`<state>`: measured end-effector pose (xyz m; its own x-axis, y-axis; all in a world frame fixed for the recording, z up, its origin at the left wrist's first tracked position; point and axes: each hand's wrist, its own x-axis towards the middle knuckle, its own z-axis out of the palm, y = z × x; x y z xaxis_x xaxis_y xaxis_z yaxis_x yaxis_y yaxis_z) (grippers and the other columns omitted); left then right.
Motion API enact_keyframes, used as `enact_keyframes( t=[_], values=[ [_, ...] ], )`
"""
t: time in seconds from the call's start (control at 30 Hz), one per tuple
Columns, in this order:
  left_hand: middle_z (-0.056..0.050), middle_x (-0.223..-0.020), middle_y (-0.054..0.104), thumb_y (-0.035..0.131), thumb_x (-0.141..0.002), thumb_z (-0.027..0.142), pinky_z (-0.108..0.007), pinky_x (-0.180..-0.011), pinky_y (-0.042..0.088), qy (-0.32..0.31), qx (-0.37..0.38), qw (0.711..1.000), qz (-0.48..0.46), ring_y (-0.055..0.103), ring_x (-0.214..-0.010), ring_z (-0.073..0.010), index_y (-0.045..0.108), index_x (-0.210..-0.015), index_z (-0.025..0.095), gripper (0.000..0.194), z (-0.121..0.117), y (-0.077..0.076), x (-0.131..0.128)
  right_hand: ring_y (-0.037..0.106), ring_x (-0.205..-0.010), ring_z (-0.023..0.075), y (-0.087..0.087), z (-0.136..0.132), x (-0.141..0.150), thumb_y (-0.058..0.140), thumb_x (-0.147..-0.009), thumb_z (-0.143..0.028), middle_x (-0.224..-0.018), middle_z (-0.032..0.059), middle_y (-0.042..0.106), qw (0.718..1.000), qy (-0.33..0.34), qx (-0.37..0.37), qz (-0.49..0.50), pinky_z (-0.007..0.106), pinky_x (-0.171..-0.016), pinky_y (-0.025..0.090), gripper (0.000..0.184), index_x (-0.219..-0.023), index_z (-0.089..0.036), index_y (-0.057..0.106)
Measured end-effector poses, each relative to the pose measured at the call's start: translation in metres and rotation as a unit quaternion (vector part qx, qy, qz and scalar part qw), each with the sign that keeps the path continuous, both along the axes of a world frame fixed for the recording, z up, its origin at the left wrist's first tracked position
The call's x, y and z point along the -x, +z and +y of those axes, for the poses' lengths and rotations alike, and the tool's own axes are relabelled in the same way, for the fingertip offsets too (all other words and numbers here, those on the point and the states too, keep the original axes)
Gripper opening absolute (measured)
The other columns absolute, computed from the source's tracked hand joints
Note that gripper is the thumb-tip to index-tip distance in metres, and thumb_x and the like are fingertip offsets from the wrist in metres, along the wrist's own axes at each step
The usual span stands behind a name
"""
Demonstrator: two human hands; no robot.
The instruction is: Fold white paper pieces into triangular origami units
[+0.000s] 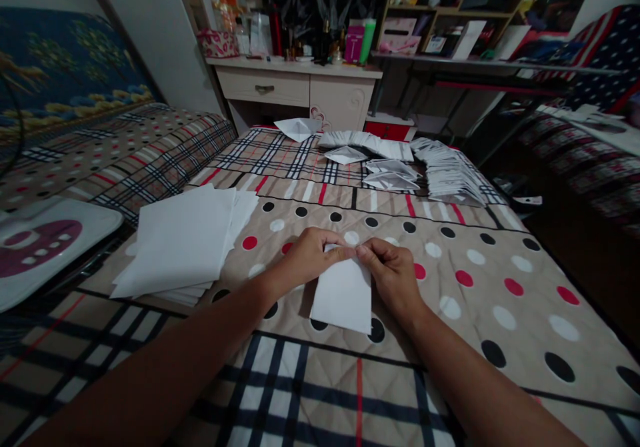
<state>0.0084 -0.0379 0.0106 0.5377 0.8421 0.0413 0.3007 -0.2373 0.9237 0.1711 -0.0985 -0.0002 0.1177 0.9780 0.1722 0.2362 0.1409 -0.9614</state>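
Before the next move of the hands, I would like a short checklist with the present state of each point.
1. Left hand at the far end of the narrow white paper piece: ok.
2. Right hand at that same end: ok.
3. Crease sharp at that end: cannot tell, the hands cover it.
4. Stack of large white paper sheets squared up: not ok, edges are fanned.
5. Folded white paper pieces apart from both hands: ok.

No legible txt, nos. or brands; any print on the upright magenta box (355, 43) atop the cream-white drawered dresser (265, 87) is too blurry.
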Motion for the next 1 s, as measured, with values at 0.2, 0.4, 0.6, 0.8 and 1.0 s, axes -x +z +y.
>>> enact_keyframes(
  t=[0.2, 0.4, 0.6, 0.8, 1.0],
  values=[
    [0.002, -0.052, 0.051, 0.053, -0.088, 0.045, -0.022, -0.048, 0.029, 0.071, -0.083, 0.993, 0.036, 0.046, -0.051, -0.0097, 0.055, -0.056, 0.015, 0.043, 0.004, 0.002, 0.005, 0.041, -0.054, 0.0098, -0.002, 0.0, -0.001, 0.063, -0.085, -0.038, -0.055, -0.0028, 0.049, 0.999, -0.032, -0.005, -0.007, 0.023, -0.048, 0.03, 0.032, -0.062, -0.016, 0.06],
    [0.006, -0.045, 0.039, 0.046, -0.088, 0.059, -0.02, -0.041, 0.029, 0.224, 0.006, 0.973, -0.054, 0.036, -0.038, -0.0072, 0.049, -0.062, 0.018, 0.049, 0.014, 0.0, 0.017, 0.044, -0.049, 0.0081, -0.003, 0.004, -0.007, 0.067, -0.082, -0.038, -0.055, -0.0035, 0.053, 0.986, -0.127, -0.018, 0.101, 0.02, -0.045, 0.033, 0.026, -0.068, -0.017, 0.062],
    [-0.002, -0.086, 0.065, 0.079, -0.064, 0.046, -0.02, -0.052, 0.046, 0.068, 0.057, 0.987, -0.131, 0.062, -0.067, -0.0132, 0.055, -0.104, 0.017, 0.055, 0.005, 0.002, 0.007, 0.052, -0.042, 0.0087, -0.001, 0.006, -0.004, 0.071, -0.08, -0.041, -0.055, -0.0032, 0.061, 0.98, -0.132, 0.009, 0.146, 0.019, -0.041, 0.042, 0.025, -0.081, -0.018, 0.062],
    [-0.002, -0.087, 0.067, 0.069, -0.072, 0.019, -0.021, -0.054, 0.047, 0.116, 0.038, 0.987, -0.106, 0.063, -0.067, -0.0138, 0.056, -0.113, 0.018, 0.043, 0.009, -0.005, 0.006, 0.057, -0.043, 0.0115, 0.0, 0.005, -0.001, 0.074, -0.076, -0.039, -0.057, -0.0013, 0.066, 0.981, -0.073, 0.041, 0.176, 0.021, -0.043, 0.048, 0.026, -0.082, -0.019, 0.058],
    [-0.002, -0.089, 0.068, 0.051, -0.085, 0.019, -0.021, -0.054, 0.042, 0.162, -0.077, 0.982, -0.062, 0.059, -0.066, -0.0126, 0.064, -0.102, 0.018, 0.021, 0.015, -0.008, 0.012, 0.058, -0.056, 0.0107, -0.002, 0.007, -0.004, 0.073, -0.076, -0.03, -0.071, -0.0002, 0.067, 0.99, -0.091, 0.017, 0.105, 0.02, -0.049, 0.045, 0.02, -0.091, -0.02, 0.063]
  ],
)
